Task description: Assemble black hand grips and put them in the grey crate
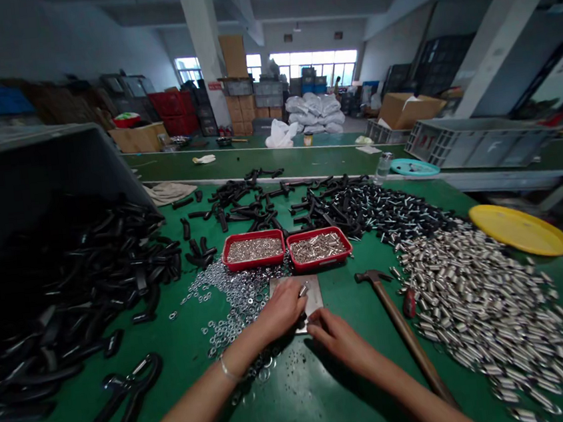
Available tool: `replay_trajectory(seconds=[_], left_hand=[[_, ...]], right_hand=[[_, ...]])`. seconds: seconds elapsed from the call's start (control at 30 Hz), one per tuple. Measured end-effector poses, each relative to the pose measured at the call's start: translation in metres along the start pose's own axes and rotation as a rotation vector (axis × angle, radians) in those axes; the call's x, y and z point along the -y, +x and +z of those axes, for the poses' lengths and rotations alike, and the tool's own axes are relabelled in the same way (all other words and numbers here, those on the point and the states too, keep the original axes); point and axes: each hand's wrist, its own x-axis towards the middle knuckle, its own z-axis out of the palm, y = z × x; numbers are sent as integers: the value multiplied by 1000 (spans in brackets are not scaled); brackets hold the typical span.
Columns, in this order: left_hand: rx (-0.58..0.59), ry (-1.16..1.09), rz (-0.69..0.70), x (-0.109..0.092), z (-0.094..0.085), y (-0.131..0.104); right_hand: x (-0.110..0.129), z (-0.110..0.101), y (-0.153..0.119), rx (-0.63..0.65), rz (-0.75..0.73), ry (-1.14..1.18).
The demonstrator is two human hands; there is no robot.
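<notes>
Green worktop (344,298) stretching across a pillared workshop, pale sacks (314,108) piling up far behind. Left hand (284,308) curling over a pale metal plate (314,293), a small silvery cylinder (303,290) showing at its fingers — cannot tell whether they are pinching it. Right hand (342,339) bending in at the plate's near right side, thumb and fingertips drawing close; whether anything is sitting between them, cannot tell. Loose washers (245,297) lying just left of the plate, two red trays (254,264) of small metal parts sitting just beyond. Hammer (405,325) resting to the right, a heap of silvery cylinders (472,298) spreading past it. Black handles (132,274) spilling from a grey crate (115,158) on the left — a plier-like tool (124,383) lying nearer.
</notes>
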Motion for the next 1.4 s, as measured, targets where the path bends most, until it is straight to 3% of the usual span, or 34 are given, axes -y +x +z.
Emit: replay_trajectory(seconds=[0.07, 0.13, 0.33, 0.43, 0.57, 0.67, 0.73, 0.9, 1.0, 1.1, 1.2, 1.3, 1.4], left_hand=[[159, 195, 40, 4, -2, 18], [226, 300, 68, 3, -8, 35], [86, 386, 87, -12, -25, 116], [131, 430, 26, -9, -18, 155], [201, 419, 9, 1, -8, 174], [198, 373, 30, 9, -8, 169], [180, 324, 35, 14, -8, 165], [115, 172, -4, 22, -5, 167], [36, 101, -32, 19, -10, 163], [-60, -55, -26, 16, -16, 134], [-8, -205, -41, 22, -18, 86], [28, -159, -94, 32, -14, 47], [41, -100, -126, 38, -8, 34]], right_hand=[[-14, -15, -9, -52, -38, -165], [-27, -37, -24, -116, -55, -256], [-66, -104, -74, -330, -70, -463], [-83, -115, -82, -493, -61, -688], [-99, -110, -83, -509, 2, -787], [-102, -105, -76, -502, 45, -631], [-97, -105, -65, -500, 99, -400], [-68, -111, -20, -279, 382, 533], [-56, -112, -3, -210, 449, 907], [-55, -107, -11, -175, 463, 989], [-59, -95, -36, -111, 497, 916], [-59, -79, -54, -110, 540, 819], [-50, -67, -52, -118, 518, 763]])
